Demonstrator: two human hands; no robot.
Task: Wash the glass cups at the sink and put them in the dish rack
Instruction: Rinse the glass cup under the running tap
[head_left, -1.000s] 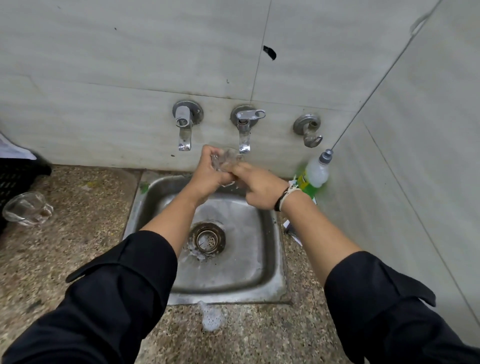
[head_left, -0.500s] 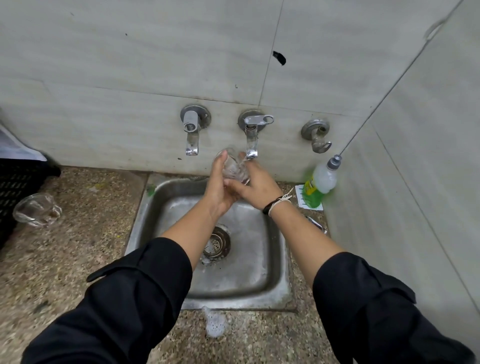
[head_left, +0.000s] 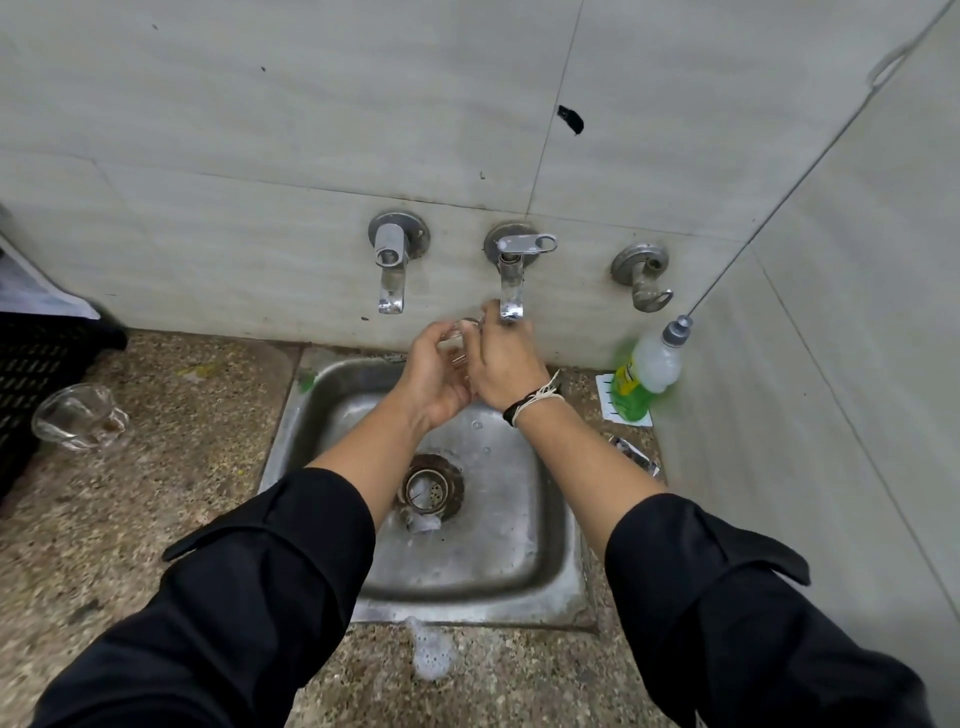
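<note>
Now lifted higher than a moment ago, right under the middle tap (head_left: 511, 280). Glass cup (head_left: 464, 338) gripped by left hand (head_left: 435, 371) and right hand (head_left: 501, 364) fingers, above the sink (head_left: 540, 525). Probably rinsing. Second cup (head_left: 78, 415) waiting far left, near the black rack (head_left: 36, 358).

glass cup (head_left: 78, 417) left of sink (head_left: 540, 530), bottle (head_left: 641, 382) right, taps (head_left: 511, 275) behind

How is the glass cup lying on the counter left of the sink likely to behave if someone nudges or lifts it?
The glass cup lies on its side, so a nudge would probably roll it, though its handle may stop it. Being clear glass, it is likely rigid and breakable on the stone counter. If wet, it may slip.
</note>
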